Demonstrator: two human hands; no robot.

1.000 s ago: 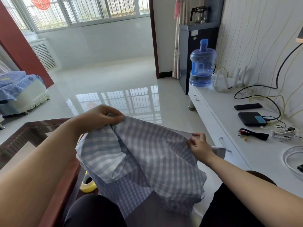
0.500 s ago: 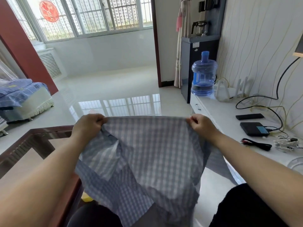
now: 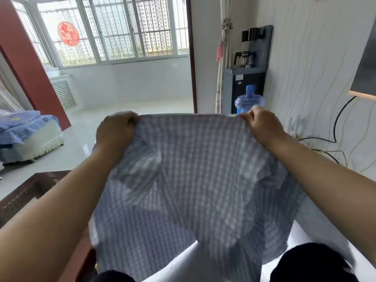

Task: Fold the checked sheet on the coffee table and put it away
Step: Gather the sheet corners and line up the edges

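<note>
Checked sheet [image 3: 189,180]: held up in the air before you, off the surface [image 3: 30,192], whose corner shows at lower left. Your left hand [image 3: 116,131] and right hand [image 3: 262,125] each keep a tight grip, pinching a top corner, so the top edge runs taut while the rest hangs in uneven, doubled layers. Status: folding barely begun, judging by the loose drape; squaring, further folds and putting away remain. Writing: none readable; a red window decoration [image 3: 68,33] is too blurred to make out.
</note>
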